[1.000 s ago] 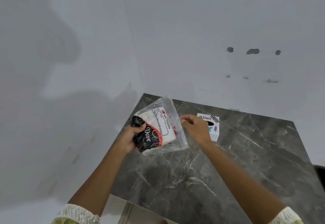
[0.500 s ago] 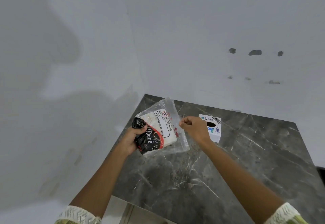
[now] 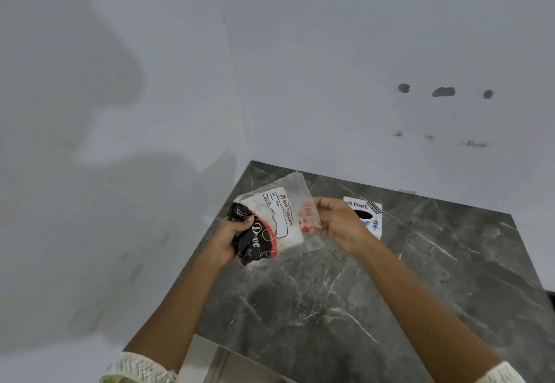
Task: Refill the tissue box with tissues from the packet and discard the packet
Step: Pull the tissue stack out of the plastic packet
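A clear plastic tissue packet (image 3: 277,222) with a black and red printed end and a white "Big Tissues" label is held above the dark marble table (image 3: 345,307). My left hand (image 3: 229,237) grips its black printed end. My right hand (image 3: 338,222) pinches the packet's clear flap on the right side, with fingers showing through the plastic. A white tissue box (image 3: 371,212) with a dark oval slot and "Dart" print stands on the table just behind my right hand, partly hidden by it.
White walls meet in a corner right behind the table's far left end. The table's left edge runs diagonally under my left forearm, with a pale floor or ledge (image 3: 210,355) below it. Dark marks dot the wall (image 3: 443,92) at the right.
My right hand has shifted from a closed pinch at the packet's edge to fingers spread behind the clear flap. The packet has tilted slightly.
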